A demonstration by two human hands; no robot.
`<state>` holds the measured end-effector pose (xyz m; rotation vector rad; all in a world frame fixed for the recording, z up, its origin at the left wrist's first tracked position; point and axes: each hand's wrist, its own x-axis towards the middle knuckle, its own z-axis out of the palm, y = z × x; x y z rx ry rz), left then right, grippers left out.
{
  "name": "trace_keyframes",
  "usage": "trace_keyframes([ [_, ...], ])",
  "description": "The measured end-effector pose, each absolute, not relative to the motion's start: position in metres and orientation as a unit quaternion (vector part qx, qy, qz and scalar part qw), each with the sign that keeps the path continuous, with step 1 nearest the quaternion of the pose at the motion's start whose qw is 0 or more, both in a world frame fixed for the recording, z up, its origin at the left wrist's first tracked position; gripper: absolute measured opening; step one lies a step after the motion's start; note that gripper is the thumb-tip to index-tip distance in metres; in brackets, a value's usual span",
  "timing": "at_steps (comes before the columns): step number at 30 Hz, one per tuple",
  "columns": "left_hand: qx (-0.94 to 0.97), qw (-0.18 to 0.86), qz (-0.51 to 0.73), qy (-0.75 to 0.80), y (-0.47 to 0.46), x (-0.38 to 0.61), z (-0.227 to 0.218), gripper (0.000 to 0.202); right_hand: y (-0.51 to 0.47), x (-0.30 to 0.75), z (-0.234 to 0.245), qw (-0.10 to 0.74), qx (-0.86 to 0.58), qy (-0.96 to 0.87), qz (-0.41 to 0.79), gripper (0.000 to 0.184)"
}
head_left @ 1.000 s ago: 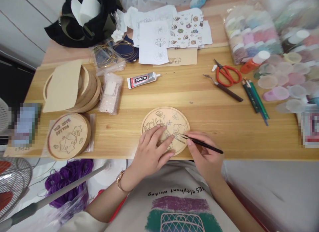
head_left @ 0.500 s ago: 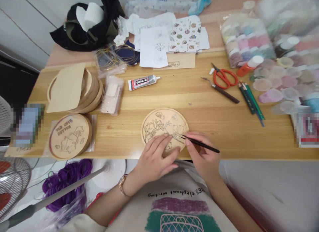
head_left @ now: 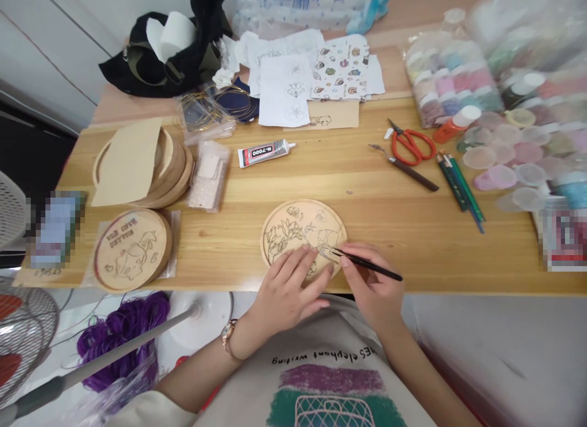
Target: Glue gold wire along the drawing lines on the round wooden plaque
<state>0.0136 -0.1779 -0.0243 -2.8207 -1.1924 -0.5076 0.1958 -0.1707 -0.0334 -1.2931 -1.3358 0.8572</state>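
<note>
A round wooden disc (head_left: 302,222) lies flat on the table (head_left: 440,252), just in from the front edge, its face covered in dark line drawings of flowers and leaves. The left hand (head_left: 287,295) sits across the disc's lower part, its fingers (head_left: 312,271) open and spread, pressing down without gripping anything. The right hand (head_left: 371,286) has its fingers closed around a slim black-handled tool (head_left: 369,266) in a pen hold, and the tool's tip meets the drawing right of the disc's centre. The tip is too fine to tell whether it is a brush or a pen.

This hold looks well suited to fine line work: the flat left hand pins the disc, while the right hand stays low and close to the surface. Nothing lies between the hands and the disc, but the left fingers cover part of the drawing. The right hand also sits at the table's edge, with little surface beneath the wrist.

Beyond the disc lies a tube of B-7000 glue (head_left: 266,153). Further off to the disc's right are red-handled scissors (head_left: 411,145), a wooden-handled palette knife (head_left: 406,173), green pencils (head_left: 458,188) and translucent paint pots (head_left: 502,164). To the disc's left lies a second drawn wooden disc (head_left: 132,249) on a plastic sleeve, with a stack of wooden rounds (head_left: 167,170) behind it.
</note>
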Motion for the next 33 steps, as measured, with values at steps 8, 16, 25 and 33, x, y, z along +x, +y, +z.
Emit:
trace_keyframes([
  [8,-0.888,-0.115,-0.189,-0.404,-0.174,0.011,-0.015,0.049,-0.17,0.195,-0.032,0.526,-0.533,-0.562,0.351,0.02],
  [16,-0.822,-0.252,-0.259,-0.44,-0.17,0.006,-0.008,0.043,-0.169,0.195,-0.034,0.523,-0.535,-0.569,0.342,0.02],
  [25,-0.87,-0.097,-0.181,-0.448,-0.172,0.01,-0.016,0.046,-0.171,0.195,-0.034,0.527,-0.53,-0.567,0.346,0.02],
  [33,-0.877,-0.066,-0.165,-0.446,-0.173,0.011,-0.018,0.047,-0.17,0.194,-0.033,0.522,-0.531,-0.571,0.344,0.019],
])
